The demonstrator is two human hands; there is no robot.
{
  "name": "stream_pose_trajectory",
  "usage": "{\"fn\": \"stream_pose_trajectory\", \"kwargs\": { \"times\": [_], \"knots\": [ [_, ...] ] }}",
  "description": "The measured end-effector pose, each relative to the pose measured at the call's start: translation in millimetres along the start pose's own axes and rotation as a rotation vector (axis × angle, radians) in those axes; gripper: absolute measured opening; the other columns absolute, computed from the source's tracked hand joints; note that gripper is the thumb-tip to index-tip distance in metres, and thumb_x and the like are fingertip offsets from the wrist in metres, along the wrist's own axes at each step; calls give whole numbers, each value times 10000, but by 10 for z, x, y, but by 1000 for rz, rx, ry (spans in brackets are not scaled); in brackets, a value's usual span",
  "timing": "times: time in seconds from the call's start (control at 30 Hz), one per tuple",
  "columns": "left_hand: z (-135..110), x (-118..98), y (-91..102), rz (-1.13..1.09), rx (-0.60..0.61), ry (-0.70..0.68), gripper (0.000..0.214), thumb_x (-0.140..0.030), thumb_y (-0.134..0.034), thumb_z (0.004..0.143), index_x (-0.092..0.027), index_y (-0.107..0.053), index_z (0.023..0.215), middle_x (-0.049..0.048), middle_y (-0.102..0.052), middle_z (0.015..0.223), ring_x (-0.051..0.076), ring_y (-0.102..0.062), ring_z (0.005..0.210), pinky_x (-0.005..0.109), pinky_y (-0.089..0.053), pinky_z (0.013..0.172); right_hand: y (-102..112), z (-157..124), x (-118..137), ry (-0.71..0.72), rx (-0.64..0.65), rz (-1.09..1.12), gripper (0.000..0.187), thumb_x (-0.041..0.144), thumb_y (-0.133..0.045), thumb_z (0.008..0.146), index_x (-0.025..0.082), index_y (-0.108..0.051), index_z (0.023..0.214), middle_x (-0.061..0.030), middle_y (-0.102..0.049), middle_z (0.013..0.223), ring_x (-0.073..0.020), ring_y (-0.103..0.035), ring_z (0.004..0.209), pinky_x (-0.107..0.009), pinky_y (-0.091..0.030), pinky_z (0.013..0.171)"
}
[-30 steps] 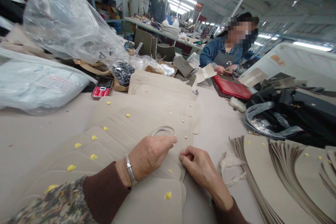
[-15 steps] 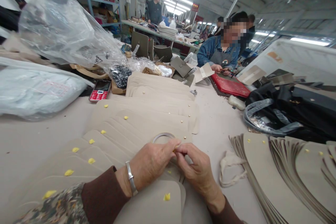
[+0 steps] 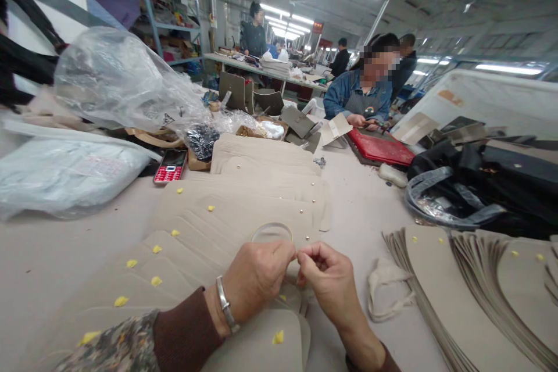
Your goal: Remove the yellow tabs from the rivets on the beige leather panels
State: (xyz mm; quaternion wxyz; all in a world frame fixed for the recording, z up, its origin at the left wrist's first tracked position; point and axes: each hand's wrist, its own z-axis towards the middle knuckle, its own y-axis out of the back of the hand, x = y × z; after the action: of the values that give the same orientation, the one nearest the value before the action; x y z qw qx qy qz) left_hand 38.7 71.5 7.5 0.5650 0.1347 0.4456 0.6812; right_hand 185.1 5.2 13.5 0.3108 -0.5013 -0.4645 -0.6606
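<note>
My left hand (image 3: 261,270), with a silver bracelet at the wrist, is closed around a thin yellowish-edged ring (image 3: 274,226) that looks like a narrow roll of tape. The ring's upper arc sticks up behind the knuckles. My right hand (image 3: 329,276) pinches thumb and forefinger together, its tips close against the left fingertips. Whatever is in that pinch is too small to make out. Beneath both hands lie overlapping beige panels (image 3: 244,215), many carrying small yellow tabs (image 3: 156,281) and some showing small metal studs (image 3: 307,238). One rounded panel (image 3: 257,343) lies nearest me.
More beige panels (image 3: 440,279) fan out on the right beside a fabric loop (image 3: 386,288). Black bags (image 3: 501,186) lie behind them. Plastic-wrapped goods (image 3: 74,168) and a red-keyed phone (image 3: 170,167) are at left. Across the table a co-worker (image 3: 364,93) handles something above a red pad (image 3: 381,147).
The view has tilted slightly upward. My left hand has turned knuckles-up, and my right fingertips have drawn slightly away from it. The ring stays in the left hand.
</note>
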Motion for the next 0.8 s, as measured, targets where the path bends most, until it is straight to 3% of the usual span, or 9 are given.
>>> {"fn": "stream_pose_trajectory", "kwargs": {
  "times": [0.17, 0.33, 0.4, 0.6, 0.8],
  "knots": [
    [60, 21, -21, -7, -58, -9, 267, -157, -327, 965, -198, -472, 744, -25, -508, 592, 143, -495, 502, 274, -310, 475, -46, 48, 60, -141, -21, 143, 197, 342, -673, 704, 154, -634, 659, 24, -592, 470, -115, -553, 409, -205, -446, 429],
    [27, -78, -21, -68, -87, -51, 229, -118, -330, 943, -192, -474, 781, -23, -521, 620, 135, -496, 519, 262, -336, 484, 37, 142, -106, -235, -69, 215, 270, 398, -732, 646, 148, -634, 621, 28, -572, 434, -109, -524, 379, -212, -437, 405],
    [32, -94, -37, -47, -33, -34, 199, -108, -343, 930, -185, -480, 808, -12, -543, 659, 143, -510, 548, 260, -361, 492, 128, 218, -220, -276, -113, 251, 321, 434, -777, 600, 144, -642, 616, 37, -555, 428, -102, -507, 377, -211, -436, 397],
    [80, 117, -100, 269, 303, 96, 103, -139, -494, 920, -181, -524, 832, 32, -599, 797, 211, -558, 724, 321, -459, 627, 312, 364, -386, -383, -27, 275, 445, 475, -838, 539, 110, -704, 756, 3, -640, 546, -98, -582, 451, -199, -493, 475],
    [114, 149, -103, 250, 430, 128, 75, -138, -519, 911, -172, -548, 850, 48, -610, 858, 231, -547, 800, 364, -479, 696, 259, 380, -445, -315, -2, 106, 359, 461, -759, 654, 123, -674, 739, 18, -610, 522, -85, -540, 408, -190, -454, 433]
  ]
}}
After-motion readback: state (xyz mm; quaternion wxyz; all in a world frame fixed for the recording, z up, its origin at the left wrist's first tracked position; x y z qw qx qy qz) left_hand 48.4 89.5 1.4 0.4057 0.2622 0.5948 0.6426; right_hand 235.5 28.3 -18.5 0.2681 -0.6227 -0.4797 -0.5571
